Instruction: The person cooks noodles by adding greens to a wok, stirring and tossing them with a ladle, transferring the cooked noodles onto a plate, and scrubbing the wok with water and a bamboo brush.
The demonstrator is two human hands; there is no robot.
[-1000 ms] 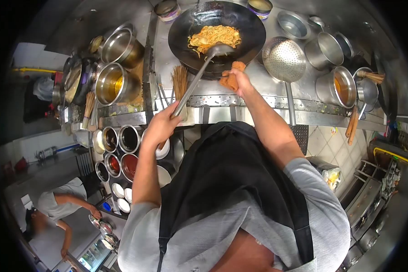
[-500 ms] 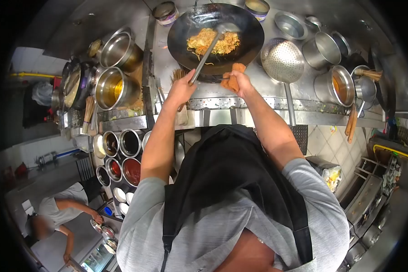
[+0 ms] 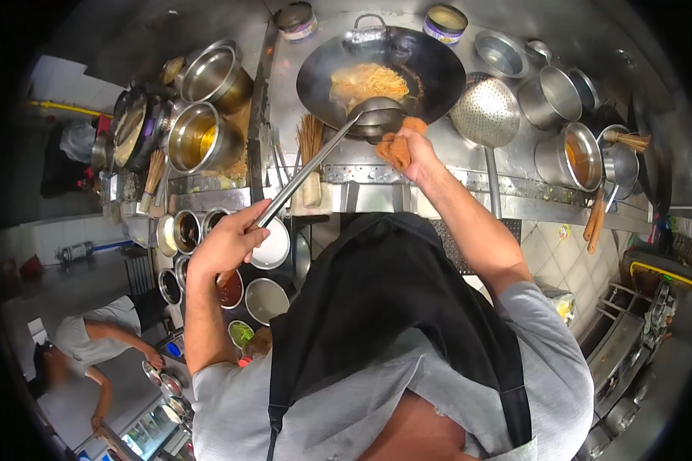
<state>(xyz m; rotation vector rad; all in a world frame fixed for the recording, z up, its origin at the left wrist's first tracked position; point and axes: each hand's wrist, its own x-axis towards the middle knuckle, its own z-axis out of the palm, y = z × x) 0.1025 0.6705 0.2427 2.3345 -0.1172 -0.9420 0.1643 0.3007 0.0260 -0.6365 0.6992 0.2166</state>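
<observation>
My left hand point(image 3: 227, 242) is closed around the lower end of the long handle of a metal ladle point(image 3: 311, 165). The ladle's bowl is over the near side of a black wok point(image 3: 437, 73). Noodles point(image 3: 370, 83) lie in the middle of the wok, with some steam above them. My right hand point(image 3: 421, 156) is closed on an orange cloth point(image 3: 396, 150) at the wok's near edge. The cloth hides what part of the wok is gripped, if any.
Right of the wok lies a perforated strainer point(image 3: 486, 114), with metal pots point(image 3: 550, 98) beyond. Pots, one with yellow liquid point(image 3: 194, 138), stand left. A bamboo brush point(image 3: 310, 146) is near the ladle handle. Sauce containers point(image 3: 267, 300) are below my left hand. Another person point(image 3: 100, 334) works at lower left.
My left hand has drawn back down and left, bringing the ladle bowl from the noodles to the wok's near side. The wok appears slightly lower and further right, and the noodles are bunched together.
</observation>
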